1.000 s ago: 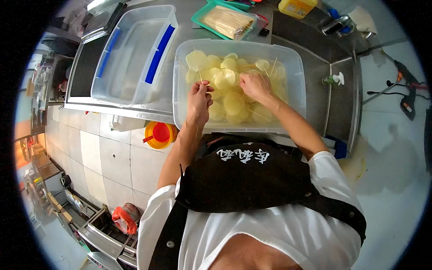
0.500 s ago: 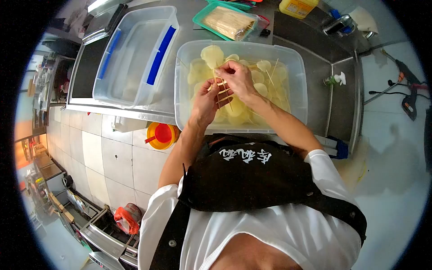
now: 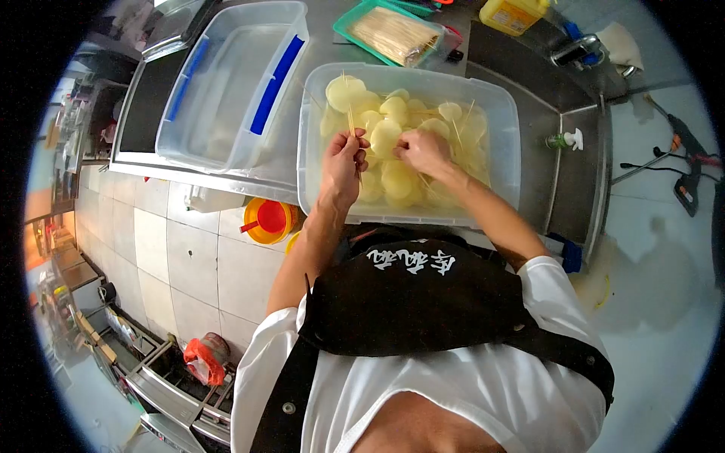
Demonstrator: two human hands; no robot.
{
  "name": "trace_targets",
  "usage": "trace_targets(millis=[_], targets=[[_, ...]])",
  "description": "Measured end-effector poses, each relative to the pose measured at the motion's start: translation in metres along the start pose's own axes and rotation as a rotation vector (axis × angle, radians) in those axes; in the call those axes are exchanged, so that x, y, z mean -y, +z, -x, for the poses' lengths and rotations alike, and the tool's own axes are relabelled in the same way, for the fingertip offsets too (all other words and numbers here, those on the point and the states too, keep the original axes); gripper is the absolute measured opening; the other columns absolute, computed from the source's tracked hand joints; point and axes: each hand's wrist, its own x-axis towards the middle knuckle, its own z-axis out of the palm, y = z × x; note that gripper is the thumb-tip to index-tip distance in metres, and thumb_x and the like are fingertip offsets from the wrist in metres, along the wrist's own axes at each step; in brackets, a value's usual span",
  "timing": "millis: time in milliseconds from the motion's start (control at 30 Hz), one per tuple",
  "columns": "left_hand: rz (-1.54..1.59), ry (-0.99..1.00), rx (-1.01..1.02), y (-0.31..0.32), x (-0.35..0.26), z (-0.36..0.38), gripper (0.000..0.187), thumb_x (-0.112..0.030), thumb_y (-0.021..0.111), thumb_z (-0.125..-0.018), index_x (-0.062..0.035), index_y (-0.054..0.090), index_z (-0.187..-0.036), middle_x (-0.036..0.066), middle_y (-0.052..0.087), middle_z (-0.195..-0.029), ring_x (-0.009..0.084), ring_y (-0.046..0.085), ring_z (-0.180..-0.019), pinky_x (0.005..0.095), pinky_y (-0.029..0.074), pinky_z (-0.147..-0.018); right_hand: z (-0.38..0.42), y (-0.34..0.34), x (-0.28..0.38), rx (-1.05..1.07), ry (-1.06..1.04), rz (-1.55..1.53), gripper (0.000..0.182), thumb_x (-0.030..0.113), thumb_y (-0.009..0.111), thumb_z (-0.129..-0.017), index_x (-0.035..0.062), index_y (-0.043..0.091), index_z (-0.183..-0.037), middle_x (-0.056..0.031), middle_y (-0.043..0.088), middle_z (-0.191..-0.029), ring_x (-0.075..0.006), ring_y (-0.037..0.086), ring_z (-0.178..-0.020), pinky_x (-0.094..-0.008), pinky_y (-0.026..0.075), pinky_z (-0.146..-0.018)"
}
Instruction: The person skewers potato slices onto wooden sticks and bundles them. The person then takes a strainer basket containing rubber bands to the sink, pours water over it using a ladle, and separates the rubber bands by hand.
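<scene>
A clear plastic tub (image 3: 504, 177) in front of me holds many thin, round, pale yellow slices that look like potato, some threaded on bamboo sticks. My left hand (image 3: 344, 164) is closed around a few thin bamboo skewers (image 3: 350, 119), their tips pointing up and away from me. Just beyond it lies a large skewered slice (image 3: 346, 93). Over the middle of the tub, my right hand (image 3: 424, 153) has its fingers pinched together at the edge of a potato slice (image 3: 386, 139); its fingertips are partly hidden.
Left of the tub stands a second clear bin (image 3: 219, 143) with blue handles. Behind, a green tray (image 3: 349, 30) carries a bundle of skewers. On the right are a sink (image 3: 532, 113), a tap (image 3: 578, 51) and a spray bottle (image 3: 565, 140). A yellow bucket (image 3: 266, 232) sits below, at left.
My hands have moved apart: the right went from beside the left at the skewers to the slices on the right. The left still grips skewers. A large slice now rests at the tub's far left.
</scene>
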Motion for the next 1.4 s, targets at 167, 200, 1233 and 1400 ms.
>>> trace_targets(millis=[167,200,1233,1400], targets=[[0.051,-0.058,0.053,-0.001,0.006,-0.004,0.011,-0.017,0.047,-0.095,-0.0088,0.054,-0.099,0.002,0.057,-0.082,0.0079,0.045,-0.059,0.0234,0.041,-0.056,0.003,-0.031,0.004,-0.281,-0.058,-0.33,0.023,0.031,0.064,-0.076,0.0079,0.065,-0.078,-0.0114,0.065,-0.072,-0.0278,0.063,-0.066,-0.0404,0.048,-0.058],[0.037,-0.072,0.047,0.0,0.005,-0.004,0.012,-0.018,0.048,-0.095,-0.0092,0.054,-0.1,0.002,0.058,-0.084,0.0084,0.047,-0.06,0.0242,0.043,-0.058,0.0,-0.032,0.01,-0.322,-0.109,-0.473,0.024,0.032,0.065,-0.075,0.0087,0.065,-0.078,-0.0107,0.065,-0.072,-0.0273,0.063,-0.066,-0.0397,0.048,-0.058],[0.051,-0.054,0.309,0.007,-0.003,0.0,0.024,-0.028,0.047,-0.096,-0.0074,0.057,-0.105,-0.003,0.049,-0.071,0.0054,0.032,-0.052,0.0202,0.028,-0.046,0.005,-0.036,-0.003,-0.132,0.023,-0.572,0.02,0.021,0.065,-0.081,0.0024,0.061,-0.08,-0.0043,0.064,-0.068,-0.0117,0.059,-0.061,-0.0286,0.046,-0.054],[-0.161,0.069,0.063,0.017,0.002,0.003,0.024,-0.029,0.045,-0.097,-0.0089,0.057,-0.103,0.0,0.06,-0.083,0.01,0.052,-0.064,0.0254,0.044,-0.058,-0.005,-0.016,0.037,-0.304,-0.095,-0.409,0.02,0.023,0.066,-0.081,0.0046,0.061,-0.078,-0.0038,0.063,-0.064,-0.0139,0.059,-0.057,-0.0305,0.045,-0.051]])
